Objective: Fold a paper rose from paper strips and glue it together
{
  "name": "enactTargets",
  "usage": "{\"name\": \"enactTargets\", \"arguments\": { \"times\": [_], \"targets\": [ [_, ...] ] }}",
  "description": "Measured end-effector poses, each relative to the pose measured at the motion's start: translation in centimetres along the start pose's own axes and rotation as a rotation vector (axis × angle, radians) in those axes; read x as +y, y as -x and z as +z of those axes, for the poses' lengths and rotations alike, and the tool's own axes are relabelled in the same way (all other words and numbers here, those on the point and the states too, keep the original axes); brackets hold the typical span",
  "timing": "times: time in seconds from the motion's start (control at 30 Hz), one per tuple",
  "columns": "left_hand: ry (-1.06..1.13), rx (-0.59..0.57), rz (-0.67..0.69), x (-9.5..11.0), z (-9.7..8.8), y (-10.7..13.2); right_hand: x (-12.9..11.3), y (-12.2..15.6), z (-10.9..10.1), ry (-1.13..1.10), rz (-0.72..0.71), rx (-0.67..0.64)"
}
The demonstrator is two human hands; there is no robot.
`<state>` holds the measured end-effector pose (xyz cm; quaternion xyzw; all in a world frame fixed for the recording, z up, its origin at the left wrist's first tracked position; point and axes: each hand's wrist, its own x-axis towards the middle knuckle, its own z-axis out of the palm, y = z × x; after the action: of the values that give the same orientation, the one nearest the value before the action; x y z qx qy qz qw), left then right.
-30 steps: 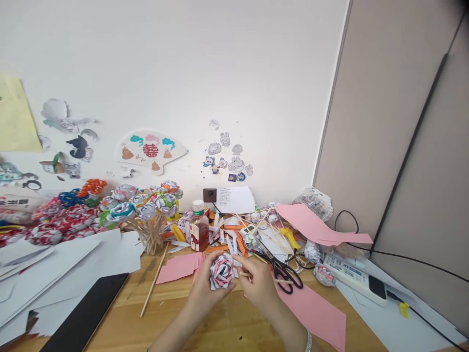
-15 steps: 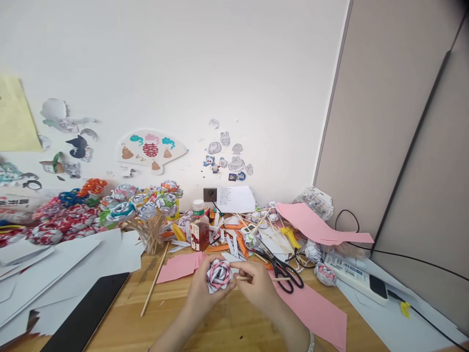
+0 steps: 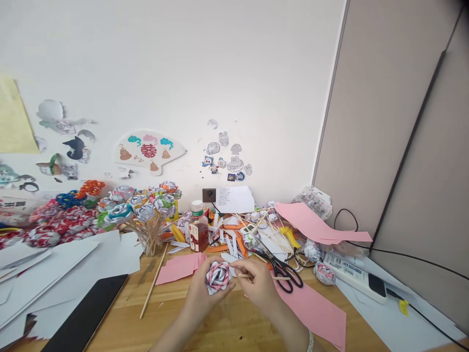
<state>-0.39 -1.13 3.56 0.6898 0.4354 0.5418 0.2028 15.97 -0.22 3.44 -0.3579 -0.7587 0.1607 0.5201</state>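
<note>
My left hand (image 3: pixel 201 292) is closed around a folded paper rose (image 3: pixel 217 275) in pink, white and grey, held just above the wooden desk. My right hand (image 3: pixel 258 285) pinches a thin wooden stick (image 3: pixel 279 278) that points at the side of the rose. Both hands meet at the middle of the desk, over a pink paper sheet (image 3: pixel 180 267).
Black scissors (image 3: pixel 280 267) lie right of my hands. A glue bottle (image 3: pixel 198 231), a bunch of paper roses on sticks (image 3: pixel 146 211), paper scraps and loose sticks crowd the back. A dark tablet (image 3: pixel 88 313) and white sheets lie left, a power strip (image 3: pixel 357 276) right.
The rose has turned and dropped slightly in my left hand, and my right hand has brought the stick closer to its side. The view shifted a little left.
</note>
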Motion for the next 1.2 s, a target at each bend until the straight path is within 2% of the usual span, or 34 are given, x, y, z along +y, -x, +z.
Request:
{"name": "enactTargets", "arguments": {
  "times": [0.07, 0.2, 0.3, 0.43, 0.73, 0.87, 1.07, 1.2],
  "targets": [
    [-0.019, 0.008, -0.002, -0.1, 0.1, -0.1, -0.3, 0.1, -0.4, 0.053, -0.115, 0.023],
    [-0.031, -0.042, 0.009, -0.2, 0.3, -0.3, -0.6, 0.1, -1.1, 0.214, -0.394, -0.053],
    [-0.031, -0.064, 0.025, -0.2, 0.4, -0.3, -0.4, 0.1, -1.2, 0.380, -0.477, -0.082],
    [-0.048, -0.054, 0.038, -0.3, 0.3, -0.2, -0.2, 0.2, -1.2, 0.468, -0.524, -0.106],
    [-0.036, -0.074, 0.033, -0.2, 0.3, -0.2, -0.2, 0.1, -1.4, 0.452, -0.603, -0.049],
    [0.013, -0.066, -0.002, -0.7, 0.4, -0.2, 0.0, 0.1, -1.2, 0.426, -0.584, -0.055],
    [0.158, 0.070, -0.102, -2.1, 0.1, -0.8, 0.8, 0.0, -0.6, 0.383, -0.414, -0.005],
    [0.167, 0.099, -0.087, -3.3, -1.0, -1.9, 1.4, 0.3, 0.5, 0.517, -0.441, -0.130]
  ]
}}
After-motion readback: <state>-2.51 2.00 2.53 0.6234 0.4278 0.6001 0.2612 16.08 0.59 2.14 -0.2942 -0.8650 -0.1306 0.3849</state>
